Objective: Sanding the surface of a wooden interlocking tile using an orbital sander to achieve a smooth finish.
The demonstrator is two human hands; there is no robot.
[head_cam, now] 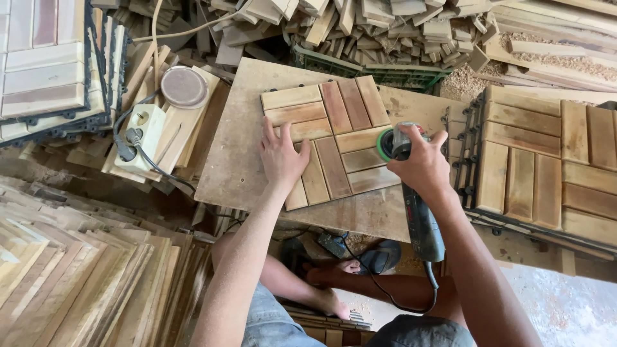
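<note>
A square wooden slat tile (pixel 334 122) lies on a worn board (pixel 238 148) in front of me. My left hand (pixel 281 154) presses flat on the tile's left side, fingers spread. My right hand (pixel 421 164) grips the head of a grey electric sander (pixel 411 193), whose green-edged disc (pixel 384 144) meets the tile's right edge. The sander's black cord (pixel 385 289) loops down between my knees.
A stack of finished tiles (pixel 546 160) sits at the right, more tiles (pixel 45 64) at the upper left. A white power strip (pixel 144 132) and a round sanding disc (pixel 184 87) lie left of the board. Wood offcuts (pixel 360 26) pile behind; planks (pixel 83 276) lower left.
</note>
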